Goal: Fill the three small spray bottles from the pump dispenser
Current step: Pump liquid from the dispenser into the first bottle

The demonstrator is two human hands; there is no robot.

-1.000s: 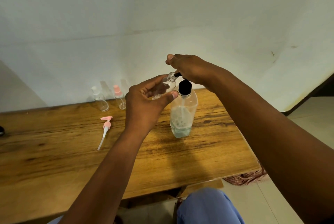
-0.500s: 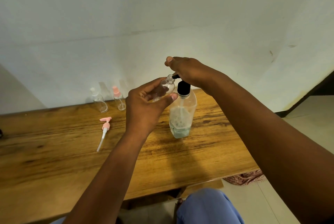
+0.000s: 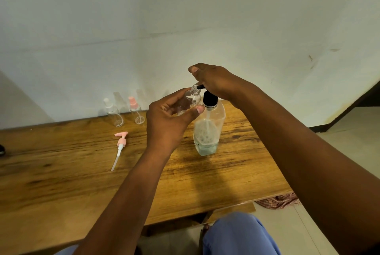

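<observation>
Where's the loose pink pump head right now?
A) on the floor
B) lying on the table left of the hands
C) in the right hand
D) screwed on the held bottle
B: the pink pump head lies flat on the wooden table, left of the left hand, which grips the open small bottle.

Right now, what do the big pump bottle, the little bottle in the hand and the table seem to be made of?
Pump dispenser: clear body, probably plastic, since the liquid and tube show through; its black collar looks like matte plastic. Small spray bottle held by the left hand: transparent, glossy glints; plastic or glass, I cannot tell. Table: brown with dark grain streaks; wood or a wood-look laminate.
</observation>
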